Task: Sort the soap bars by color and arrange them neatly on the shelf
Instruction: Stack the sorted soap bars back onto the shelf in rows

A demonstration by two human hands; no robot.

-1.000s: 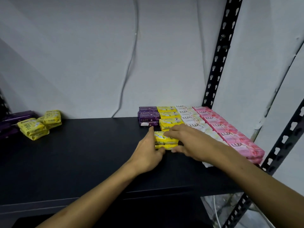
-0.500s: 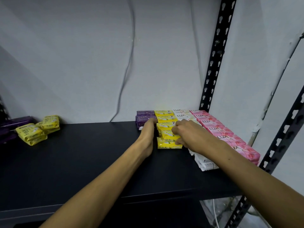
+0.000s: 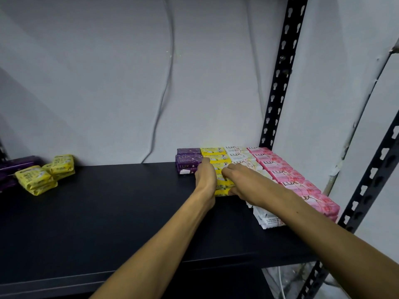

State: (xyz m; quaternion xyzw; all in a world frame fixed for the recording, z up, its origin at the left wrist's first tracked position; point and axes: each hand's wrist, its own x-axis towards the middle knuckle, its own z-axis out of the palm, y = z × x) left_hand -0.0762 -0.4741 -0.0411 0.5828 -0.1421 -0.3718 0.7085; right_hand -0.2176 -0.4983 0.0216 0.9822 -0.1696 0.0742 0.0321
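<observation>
On the right end of the black shelf (image 3: 108, 212) soap bars lie in colour rows: purple (image 3: 187, 161), yellow (image 3: 212, 157), white (image 3: 239, 156) and pink (image 3: 287, 175). My left hand (image 3: 206, 178) lies with straight fingers against the left side of the yellow row. My right hand (image 3: 244, 182) curls over the front yellow bars (image 3: 222, 186), stacked two high, with its thumb at their front face. My right forearm hides part of the white row.
A loose pile of yellow bars (image 3: 43, 175) and some purple bars (image 3: 15, 167) sit at the shelf's far left. Perforated black uprights stand at the back right (image 3: 280, 72) and front right (image 3: 377, 169). A white bar (image 3: 267, 221) pokes out near the front edge.
Both hands have slid the front yellow bars back until they join the yellow row. The left hand's fingers now reach beside the purple bars.
</observation>
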